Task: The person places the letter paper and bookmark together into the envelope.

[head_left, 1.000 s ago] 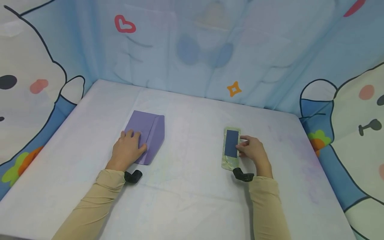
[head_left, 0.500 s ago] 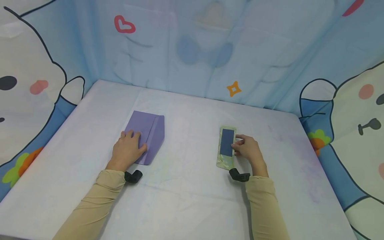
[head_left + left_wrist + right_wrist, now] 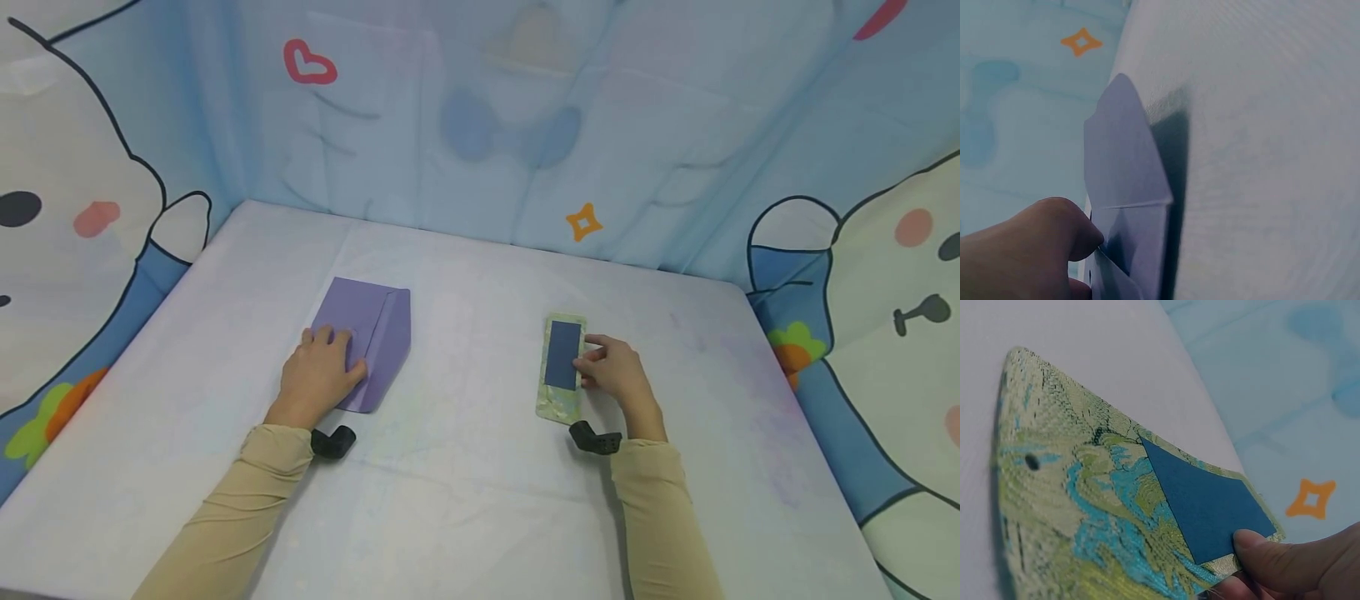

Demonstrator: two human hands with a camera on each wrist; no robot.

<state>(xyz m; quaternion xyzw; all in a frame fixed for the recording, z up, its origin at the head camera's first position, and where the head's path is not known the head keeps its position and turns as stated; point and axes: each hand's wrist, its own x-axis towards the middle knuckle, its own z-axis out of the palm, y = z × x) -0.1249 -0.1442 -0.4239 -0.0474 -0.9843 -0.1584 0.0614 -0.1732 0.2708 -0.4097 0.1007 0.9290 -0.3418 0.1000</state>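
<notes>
In the head view a purple envelope [image 3: 384, 350] lies on the left part of the table, its flap [image 3: 1125, 150] folded out to the right. My left hand [image 3: 317, 375] rests over its body, and the thumb pinches the pocket's edge, which stands a little away from the back panel. To the right, my right hand [image 3: 618, 375] pinches the long edge of a green patterned bookmark [image 3: 1054, 425] with a small hole near one end. A plain dark blue card [image 3: 1204, 500] lies against the bookmark's face, with my right thumb pressing on its edge.
A white cloth [image 3: 465, 467] covers the table. Light blue curtains [image 3: 420, 150] with cartoon prints hang at the back and both sides. A black wrist camera [image 3: 333, 442] sits on the left wrist, another black camera [image 3: 596, 438] on the right.
My right hand has moved a short way left with the bookmark and the blue card. My left hand and the envelope have stayed where they were.
</notes>
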